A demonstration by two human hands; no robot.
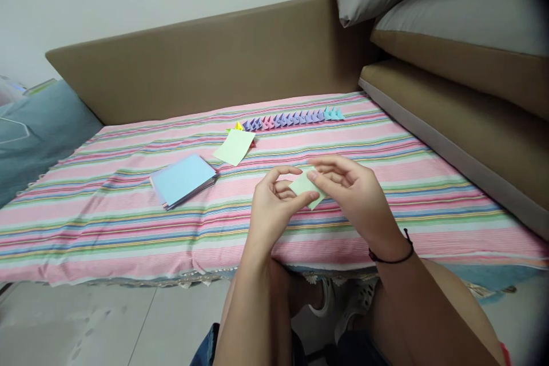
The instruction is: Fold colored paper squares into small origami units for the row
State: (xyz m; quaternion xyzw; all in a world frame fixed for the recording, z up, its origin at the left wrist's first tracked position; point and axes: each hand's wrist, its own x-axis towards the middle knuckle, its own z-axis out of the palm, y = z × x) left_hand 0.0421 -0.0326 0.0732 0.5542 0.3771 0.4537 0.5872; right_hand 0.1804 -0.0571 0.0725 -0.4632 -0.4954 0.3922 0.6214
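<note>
A small piece of light green paper [303, 184] is held up between my two hands, above the front part of the striped cloth. My left hand [274, 197] pinches its lower left side, the thumb lying along the near edge. From the right, my right hand [343, 183] grips the upper edge with the thumb on the paper's face. The fingers behind the paper are partly hidden. Farther back lies a flat light green sheet [235, 147], partly covering some small yellow and red folded paper pieces. To the left rests a stack of coloured paper [184, 179] with a blue sheet on top.
A row of folded paper pieces [295, 119] in purple, pink and teal lies toward the back. The striped cloth [107, 206] covers the seat. Behind it stands a brown backrest [214, 57]; brown and grey cushions [454, 97] are piled at the right.
</note>
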